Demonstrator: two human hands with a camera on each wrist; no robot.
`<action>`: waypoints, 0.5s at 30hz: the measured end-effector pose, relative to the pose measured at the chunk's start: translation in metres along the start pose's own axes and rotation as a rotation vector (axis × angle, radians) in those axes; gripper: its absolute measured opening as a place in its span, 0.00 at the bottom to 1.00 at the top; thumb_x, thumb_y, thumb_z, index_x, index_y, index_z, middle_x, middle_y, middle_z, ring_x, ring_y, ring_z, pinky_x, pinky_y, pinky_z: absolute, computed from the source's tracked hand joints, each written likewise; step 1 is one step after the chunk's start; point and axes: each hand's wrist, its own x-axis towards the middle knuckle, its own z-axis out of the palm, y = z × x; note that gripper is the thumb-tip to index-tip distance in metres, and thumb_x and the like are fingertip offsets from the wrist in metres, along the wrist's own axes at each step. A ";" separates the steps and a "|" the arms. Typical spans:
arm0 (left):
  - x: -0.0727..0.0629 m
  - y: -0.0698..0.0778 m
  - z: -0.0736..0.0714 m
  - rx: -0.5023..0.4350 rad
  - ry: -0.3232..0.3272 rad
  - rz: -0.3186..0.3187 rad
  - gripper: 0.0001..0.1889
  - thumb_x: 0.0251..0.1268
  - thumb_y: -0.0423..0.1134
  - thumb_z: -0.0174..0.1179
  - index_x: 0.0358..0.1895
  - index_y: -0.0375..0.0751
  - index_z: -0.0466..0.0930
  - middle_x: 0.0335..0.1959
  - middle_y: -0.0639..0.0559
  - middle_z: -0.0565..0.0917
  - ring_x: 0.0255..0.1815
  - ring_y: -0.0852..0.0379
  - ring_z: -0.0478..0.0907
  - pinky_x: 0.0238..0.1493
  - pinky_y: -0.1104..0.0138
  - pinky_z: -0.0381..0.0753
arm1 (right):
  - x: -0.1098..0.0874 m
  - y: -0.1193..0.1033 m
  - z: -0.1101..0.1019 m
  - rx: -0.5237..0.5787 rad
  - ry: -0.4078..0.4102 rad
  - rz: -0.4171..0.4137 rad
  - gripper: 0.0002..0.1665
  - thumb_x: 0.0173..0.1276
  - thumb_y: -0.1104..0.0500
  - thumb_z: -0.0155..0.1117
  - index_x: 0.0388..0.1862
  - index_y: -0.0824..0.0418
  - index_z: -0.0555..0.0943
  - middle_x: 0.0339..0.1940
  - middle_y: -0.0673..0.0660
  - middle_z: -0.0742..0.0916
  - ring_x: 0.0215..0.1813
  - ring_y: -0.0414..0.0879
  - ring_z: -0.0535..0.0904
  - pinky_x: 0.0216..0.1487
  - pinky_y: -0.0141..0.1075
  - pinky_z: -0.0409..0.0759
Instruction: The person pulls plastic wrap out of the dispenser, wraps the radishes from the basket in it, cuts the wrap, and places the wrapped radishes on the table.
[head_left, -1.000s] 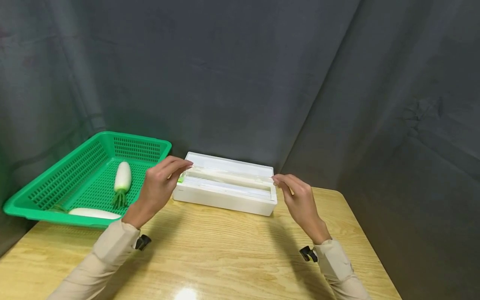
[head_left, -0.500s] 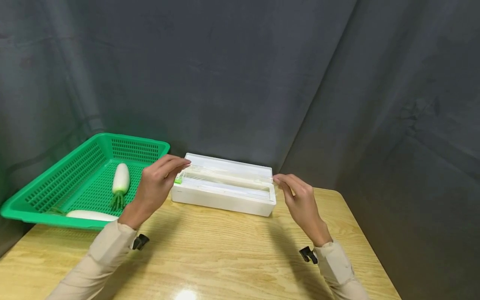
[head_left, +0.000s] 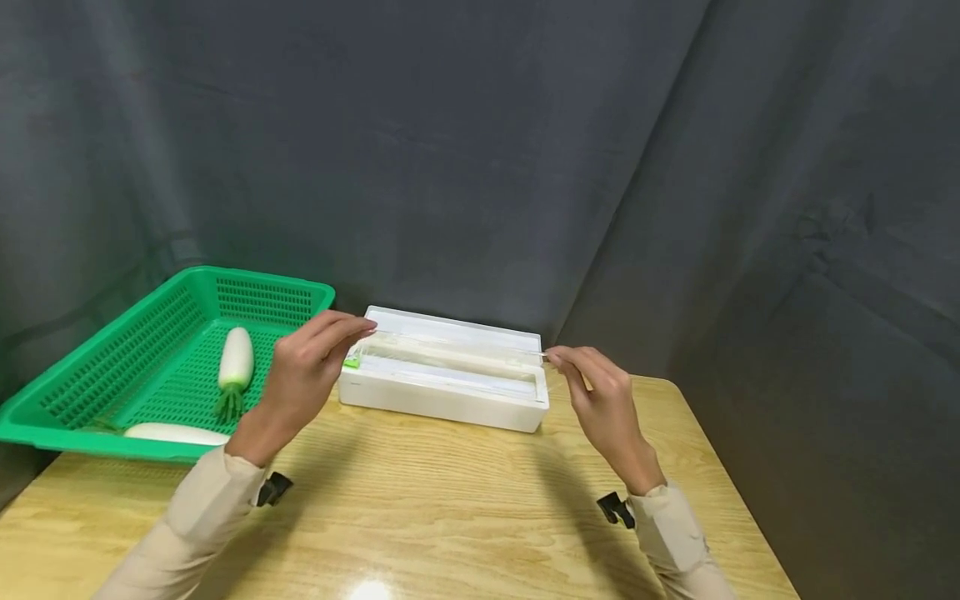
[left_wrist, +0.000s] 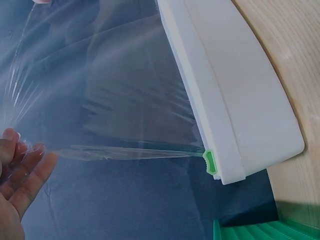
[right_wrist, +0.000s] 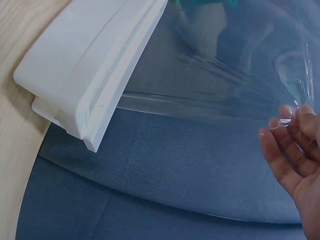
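A sheet of clear plastic wrap (left_wrist: 115, 90) stretches from a white wrap dispenser box (head_left: 442, 400) whose lid stands raised at the back. My left hand (head_left: 307, 367) pinches one corner of the wrap between thumb and fingers, above the box's left end. At the other corner, beyond the right end, my right hand (head_left: 600, 400) pinches the film too. In both wrist views the film gathers into creases at the fingertips and runs taut to the box. A green slide cutter (left_wrist: 210, 162) sits at the box's left end.
On the left of the wooden table (head_left: 442, 508) stands a green plastic basket (head_left: 150, 304). Two white radishes lie in it, one radish (head_left: 237, 358) with green stems plainly visible. A dark grey curtain (head_left: 450, 150) hangs close behind the box and along the right side.
Both hands keep their pinch on the plastic wrap. The left hand has shifted slightly left, so the hands are a little farther apart. The basket and box drift slightly left with the view.
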 end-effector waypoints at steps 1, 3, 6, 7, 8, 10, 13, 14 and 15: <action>0.000 0.001 -0.002 0.007 0.002 0.003 0.07 0.68 0.27 0.67 0.46 0.36 0.90 0.39 0.46 0.88 0.35 0.51 0.87 0.42 0.77 0.80 | 0.001 0.000 0.000 0.000 -0.003 -0.004 0.13 0.62 0.78 0.71 0.44 0.70 0.89 0.36 0.61 0.91 0.36 0.51 0.86 0.38 0.24 0.77; 0.000 0.002 -0.005 0.018 0.001 0.013 0.09 0.76 0.35 0.62 0.46 0.36 0.90 0.39 0.47 0.88 0.35 0.52 0.87 0.42 0.77 0.81 | 0.003 -0.001 0.000 -0.002 -0.011 -0.009 0.12 0.63 0.77 0.71 0.45 0.70 0.89 0.36 0.61 0.91 0.37 0.50 0.87 0.39 0.24 0.77; -0.001 0.002 -0.006 0.013 -0.002 0.023 0.18 0.82 0.45 0.55 0.47 0.36 0.90 0.40 0.47 0.88 0.36 0.53 0.87 0.43 0.77 0.81 | 0.004 -0.003 -0.001 0.001 -0.013 -0.003 0.13 0.62 0.78 0.71 0.45 0.70 0.89 0.37 0.61 0.91 0.37 0.50 0.87 0.39 0.23 0.78; -0.001 0.003 -0.006 0.009 -0.002 0.025 0.18 0.82 0.45 0.55 0.47 0.36 0.90 0.40 0.47 0.88 0.36 0.53 0.87 0.43 0.77 0.81 | 0.004 -0.003 -0.002 0.001 -0.013 0.002 0.13 0.62 0.78 0.71 0.45 0.70 0.89 0.37 0.61 0.91 0.37 0.50 0.87 0.40 0.23 0.78; 0.000 0.003 -0.006 0.005 -0.001 0.027 0.17 0.82 0.45 0.55 0.47 0.36 0.90 0.40 0.47 0.88 0.36 0.53 0.87 0.43 0.77 0.81 | 0.004 -0.003 -0.002 0.002 -0.010 0.001 0.13 0.62 0.78 0.71 0.45 0.70 0.89 0.37 0.61 0.91 0.36 0.50 0.87 0.41 0.22 0.78; 0.000 0.003 -0.005 0.005 0.001 0.033 0.17 0.82 0.44 0.55 0.47 0.36 0.90 0.40 0.47 0.88 0.36 0.53 0.87 0.42 0.77 0.81 | 0.004 -0.003 -0.003 0.008 0.002 -0.002 0.12 0.63 0.79 0.70 0.44 0.70 0.89 0.36 0.62 0.91 0.35 0.50 0.88 0.42 0.22 0.79; 0.002 0.004 -0.006 0.002 0.001 0.039 0.12 0.79 0.39 0.59 0.47 0.36 0.90 0.40 0.47 0.88 0.36 0.53 0.87 0.42 0.76 0.81 | 0.006 -0.002 -0.003 0.019 0.029 -0.013 0.13 0.62 0.80 0.70 0.43 0.70 0.89 0.34 0.61 0.91 0.33 0.49 0.87 0.41 0.22 0.80; 0.003 0.004 -0.006 0.000 0.001 0.039 0.10 0.77 0.35 0.61 0.48 0.35 0.90 0.40 0.46 0.88 0.36 0.53 0.87 0.42 0.76 0.81 | 0.006 -0.002 -0.002 0.024 0.040 -0.020 0.13 0.62 0.81 0.70 0.43 0.70 0.89 0.34 0.61 0.91 0.32 0.49 0.86 0.41 0.22 0.80; 0.003 0.004 -0.006 -0.001 0.003 0.041 0.08 0.73 0.31 0.64 0.48 0.35 0.90 0.40 0.46 0.88 0.36 0.53 0.87 0.42 0.77 0.81 | 0.007 -0.003 -0.002 0.027 0.048 -0.025 0.14 0.61 0.81 0.70 0.43 0.70 0.89 0.33 0.60 0.90 0.31 0.48 0.86 0.41 0.22 0.80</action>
